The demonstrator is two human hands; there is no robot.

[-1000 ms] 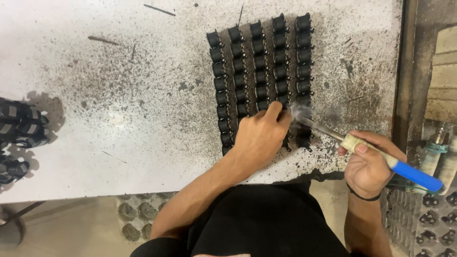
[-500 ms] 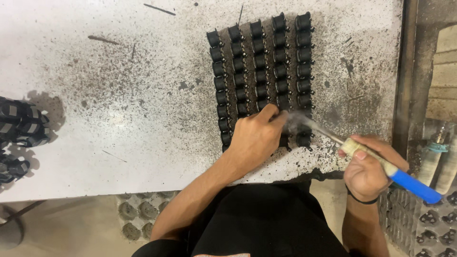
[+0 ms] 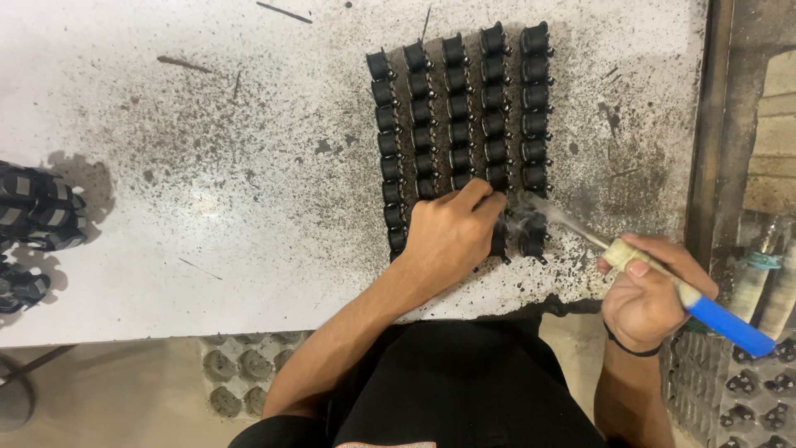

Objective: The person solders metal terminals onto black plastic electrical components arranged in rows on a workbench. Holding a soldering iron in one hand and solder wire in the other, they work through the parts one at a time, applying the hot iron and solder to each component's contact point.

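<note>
- Lying in five tight columns on the right half of the white, soot-speckled desk, the small black parts fill a block whose top row sits close to the desk's far edge and whose bottom rows are near the front edge.
- Left hand rests palm-down over the lower rows of the block, fingers curled narrow and pressing on the parts; whether it actually grips one cannot be told.
- Right hand is closed around a soldering iron with a blue handle; its thin tip reaches to the parts just beside the left hand's fingertips, where a wisp of smoke shows.
- Right of the block, a narrow strip of stained desk runs to the dark wooden rail at the desk's right edge.
- Left of the block, a wide bare stretch of desk reaches to a cluster of striped black parts at the left edge.
- Below the front edge, a grey moulded tray lies on the floor.
</note>
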